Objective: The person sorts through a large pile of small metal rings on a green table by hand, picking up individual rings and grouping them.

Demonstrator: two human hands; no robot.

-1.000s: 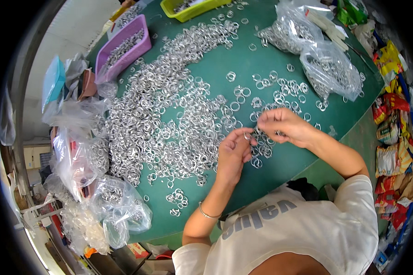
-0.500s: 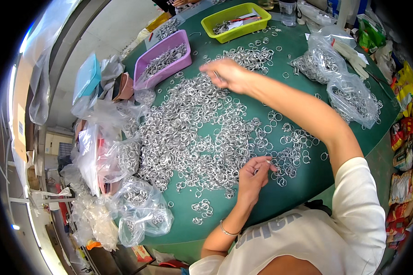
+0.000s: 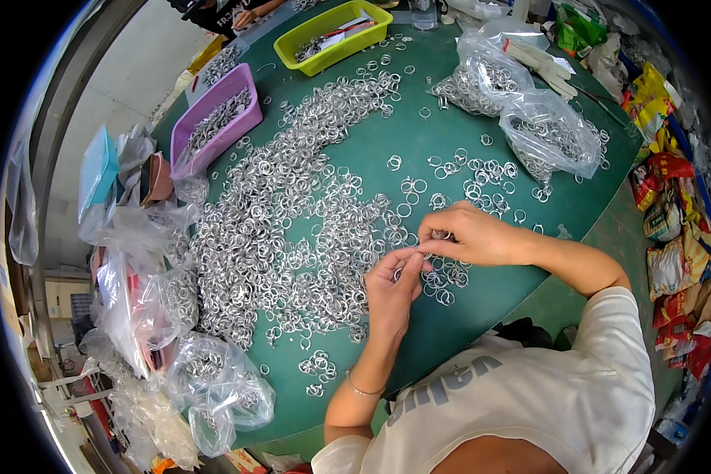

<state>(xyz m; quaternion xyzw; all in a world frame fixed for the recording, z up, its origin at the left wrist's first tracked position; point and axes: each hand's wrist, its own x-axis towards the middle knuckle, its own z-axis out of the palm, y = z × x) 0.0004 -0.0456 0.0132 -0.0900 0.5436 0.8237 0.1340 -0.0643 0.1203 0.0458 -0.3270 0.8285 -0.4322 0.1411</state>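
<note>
My left hand is closed in a pinch over the near edge of a spread of small silver metal rings. My right hand meets it fingertip to fingertip, thumb and forefinger pressed together. A tiny silvery metal piece shows between the touching fingertips, too small to name. Something greyish sits inside the curled fingers of my right hand, mostly hidden. Just beneath both hands lie loose rings on the green table.
A purple bin and a yellow-green bin hold grey metal parts. Clear bags of rings lie at right, with a glove. More plastic bags line the left edge. Another person's hand shows at the far side.
My right hand has come back from the far rings near the purple bin to meet my left hand. The view has shifted, so the table stuff sits further left.
</note>
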